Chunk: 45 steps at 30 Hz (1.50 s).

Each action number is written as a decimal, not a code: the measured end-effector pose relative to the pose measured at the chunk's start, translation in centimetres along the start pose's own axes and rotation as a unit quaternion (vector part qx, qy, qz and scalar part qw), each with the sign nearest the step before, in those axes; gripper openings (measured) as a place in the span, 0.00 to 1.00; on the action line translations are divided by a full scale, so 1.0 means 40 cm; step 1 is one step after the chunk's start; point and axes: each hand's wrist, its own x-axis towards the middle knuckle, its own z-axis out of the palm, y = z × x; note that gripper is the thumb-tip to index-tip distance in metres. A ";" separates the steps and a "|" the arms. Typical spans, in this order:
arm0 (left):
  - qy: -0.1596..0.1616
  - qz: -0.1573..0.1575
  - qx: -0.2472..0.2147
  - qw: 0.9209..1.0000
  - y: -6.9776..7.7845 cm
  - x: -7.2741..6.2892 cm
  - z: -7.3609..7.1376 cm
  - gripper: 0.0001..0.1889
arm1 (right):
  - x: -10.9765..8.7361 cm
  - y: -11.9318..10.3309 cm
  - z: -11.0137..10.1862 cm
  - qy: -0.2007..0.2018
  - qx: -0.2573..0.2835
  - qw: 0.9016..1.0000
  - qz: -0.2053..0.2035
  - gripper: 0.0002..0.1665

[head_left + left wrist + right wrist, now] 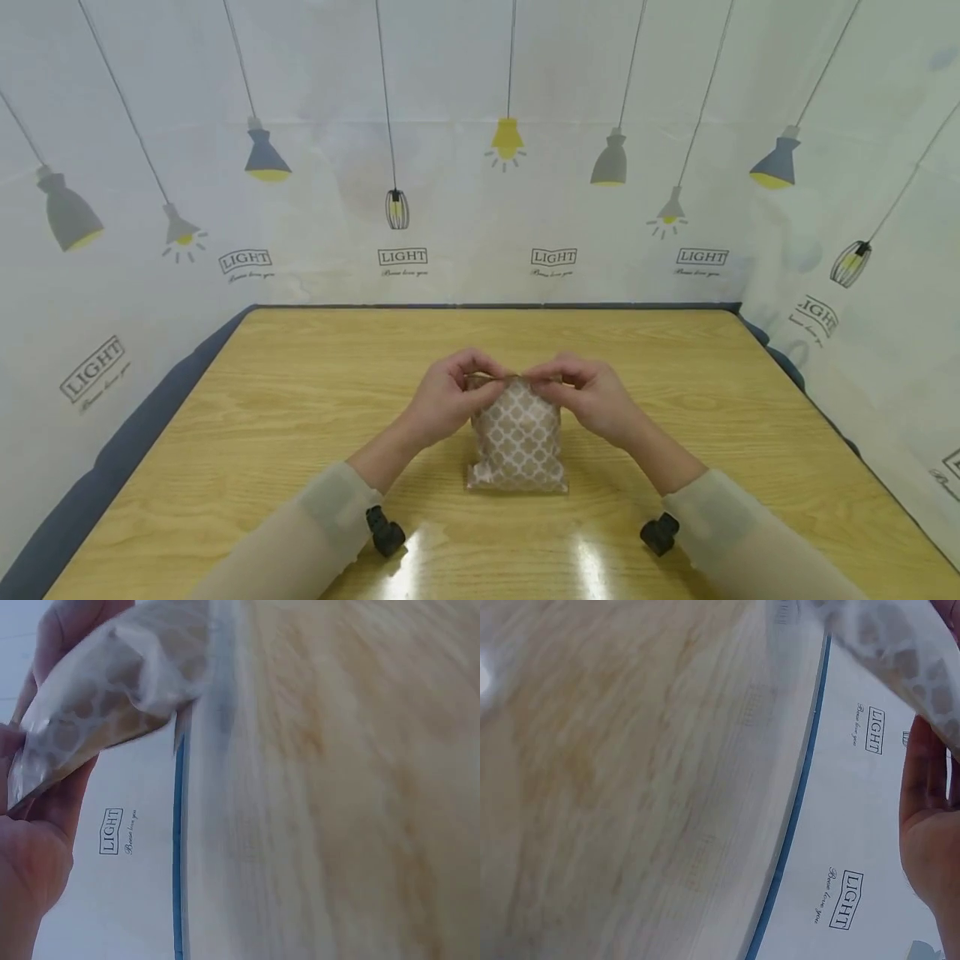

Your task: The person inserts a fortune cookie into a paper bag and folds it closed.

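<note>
A soft, glossy plastic bag (519, 442) with a white lattice pattern over brown hangs or stands upright in the middle of the head view; whether its base touches the table cannot be told. My left hand (453, 392) pinches its top edge at the left corner between thumb and fingers. At the right corner my right hand (588, 393) pinches the same edge. In the left wrist view the bag (112, 682) looks bulged, its contents hidden. The right wrist view has only part of the bag (900, 652), beside the right hand (934, 832).
A shiny wooden table (300, 392) lies beneath the hands. White sheeting (450, 150) printed with lamps encloses its back and sides, with a dark blue strip (150, 425) along the left edge. A small black device (386, 532) is at the left wrist, another (660, 534) at the right.
</note>
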 end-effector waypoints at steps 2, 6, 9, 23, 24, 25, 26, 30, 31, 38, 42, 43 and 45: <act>-0.003 0.007 0.008 1.000 0.002 0.003 0.004 0.11 | 0.000 0.000 0.001 0.005 -0.004 1.000 0.016 0.16; -0.006 0.013 0.013 1.000 0.004 0.006 0.012 0.12 | 0.001 -0.002 0.008 0.010 -0.007 0.999 0.044 0.19; -0.005 0.014 0.009 1.000 0.004 0.002 0.014 0.12 | 0.003 -0.005 0.014 0.010 -0.008 0.999 0.042 0.19; 0.002 0.010 0.009 1.000 -0.002 -0.011 0.003 0.10 | 0.007 0.008 0.002 -0.016 -0.035 0.998 -0.049 0.13; 0.000 0.011 0.010 1.000 -0.003 -0.012 0.001 0.10 | 0.007 0.009 0.000 -0.020 -0.040 0.998 -0.053 0.13; -0.002 0.011 0.012 1.000 -0.005 -0.013 0.000 0.10 | 0.007 0.009 -0.001 -0.023 -0.046 0.997 -0.059 0.13; -0.004 0.011 0.016 1.000 -0.006 -0.013 -0.002 0.11 | 0.006 0.010 -0.003 -0.025 -0.051 0.996 -0.064 0.13; -0.015 -0.004 -0.004 1.000 -0.009 -0.011 -0.007 0.12 | 0.003 0.012 -0.006 -0.029 -0.060 0.995 -0.077 0.14; -0.015 -0.015 -0.013 1.000 -0.009 -0.010 -0.007 0.13 | 0.002 0.014 -0.007 -0.029 -0.062 0.994 -0.080 0.14; 0.003 -0.086 -0.023 0.996 -0.007 0.005 0.000 0.15 | -0.003 0.015 -0.009 -0.027 -0.077 0.994 -0.067 0.15; 0.017 -0.069 0.012 0.997 -0.003 0.003 0.006 0.11 | -0.002 -0.001 -0.006 -0.023 -0.067 0.998 -0.003 0.19; 0.022 -0.061 0.020 0.998 -0.001 0.001 0.007 0.10 | -0.001 -0.006 -0.004 -0.019 -0.062 0.998 0.018 0.20; 0.029 -0.050 0.027 0.998 0.003 -0.001 0.010 0.10 | 0.003 -0.017 0.001 -0.008 -0.064 0.996 0.055 0.21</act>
